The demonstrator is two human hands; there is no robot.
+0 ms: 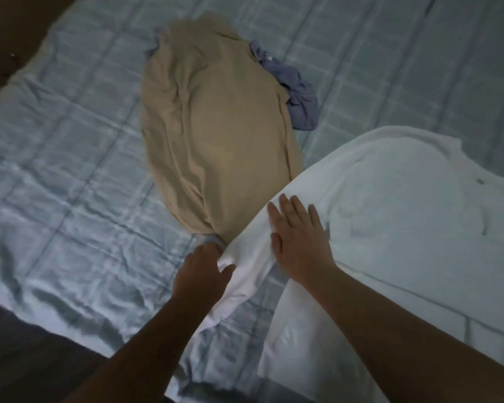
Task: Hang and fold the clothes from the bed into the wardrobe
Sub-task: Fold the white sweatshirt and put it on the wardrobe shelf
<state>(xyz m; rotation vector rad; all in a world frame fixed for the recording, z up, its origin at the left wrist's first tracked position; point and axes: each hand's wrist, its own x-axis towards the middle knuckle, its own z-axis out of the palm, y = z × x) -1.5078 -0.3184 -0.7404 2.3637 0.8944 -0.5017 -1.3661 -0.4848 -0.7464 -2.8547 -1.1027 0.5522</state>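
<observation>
1. Right hand (pixel 298 237) is flat on the white shirt (pixel 405 205), fingers straight and a bit spread, palm down near the shirt's left edge.
2. Left hand (pixel 205 271) is right beside it, lower and to the left, pinching a bunched fold of that same white shirt between thumb and curled fingers. The two hands are close together but not touching, with a ridge of white cloth between them.
3. The white shirt spreads out from the hands to the right and toward the near edge of the bed, mostly laid flat, with a loose strip trailing down under the left wrist.
4. Just past the left hand's knuckles is the tan garment (pixel 216 126), a long rumpled heap running away up the bed. Its near end touches the white shirt's edge, maybe tucked slightly under it, hard to tell.
5. A crumpled blue-grey piece of clothing (pixel 296 94) pokes out from under the tan one on its far right side, well apart from both hands.
6. All of it sits on a pale blue checked bedcover (pixel 70 170), wrinkled, with dark floor (pixel 26 359) showing at the near left corner.
</observation>
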